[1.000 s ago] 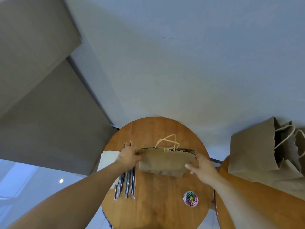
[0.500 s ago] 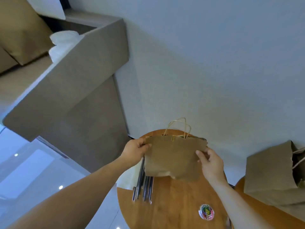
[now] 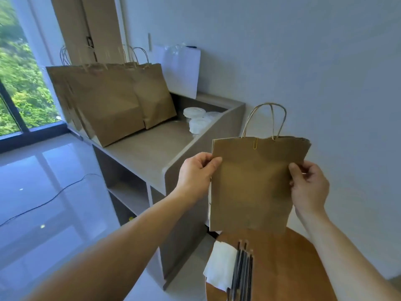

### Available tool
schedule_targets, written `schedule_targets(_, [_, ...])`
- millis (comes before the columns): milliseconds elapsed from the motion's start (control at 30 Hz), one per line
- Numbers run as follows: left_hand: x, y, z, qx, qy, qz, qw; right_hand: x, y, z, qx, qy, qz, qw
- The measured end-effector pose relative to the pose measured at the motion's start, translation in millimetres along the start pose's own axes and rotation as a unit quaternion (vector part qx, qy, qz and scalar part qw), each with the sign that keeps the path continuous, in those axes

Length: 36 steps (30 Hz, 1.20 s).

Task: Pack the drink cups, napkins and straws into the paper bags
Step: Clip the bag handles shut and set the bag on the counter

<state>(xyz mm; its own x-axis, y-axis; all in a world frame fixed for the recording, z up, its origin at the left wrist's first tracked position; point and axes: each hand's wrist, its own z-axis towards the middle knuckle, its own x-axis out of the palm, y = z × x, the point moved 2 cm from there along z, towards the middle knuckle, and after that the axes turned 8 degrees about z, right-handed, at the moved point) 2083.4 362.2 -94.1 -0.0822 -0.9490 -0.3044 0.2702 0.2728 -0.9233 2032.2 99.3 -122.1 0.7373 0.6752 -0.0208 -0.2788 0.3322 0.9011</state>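
Note:
I hold a brown paper bag point(image 3: 253, 183) upright in the air, its top clipped with a yellow paper clip and its twine handles standing up. My left hand point(image 3: 196, 173) pinches its left edge and my right hand point(image 3: 309, 184) pinches its right edge. Below the bag, on the round wooden table point(image 3: 293, 268), lie white napkins point(image 3: 220, 265) and several dark wrapped straws point(image 3: 243, 274). White cup lids or cups point(image 3: 196, 120) sit stacked on the grey shelf unit to the left.
Several large brown paper bags point(image 3: 112, 98) and a white bag point(image 3: 182, 68) stand on the grey shelf unit point(image 3: 149, 153) against the wall. A window is at far left. A cable runs across the glossy floor point(image 3: 43, 205).
Both hands have lifted the bag higher off the table and toward the shelf unit. My view has swung up and left, bringing the shelf and its bags into sight.

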Motion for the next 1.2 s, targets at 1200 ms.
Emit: schedule_targets(1200, [-225.2, 66.1, 294.3, -0.068, -0.27, 0.185, 0.942, 529.7, 31.2, 232.4, 0.062, 0.445, 0.043, 0.893])
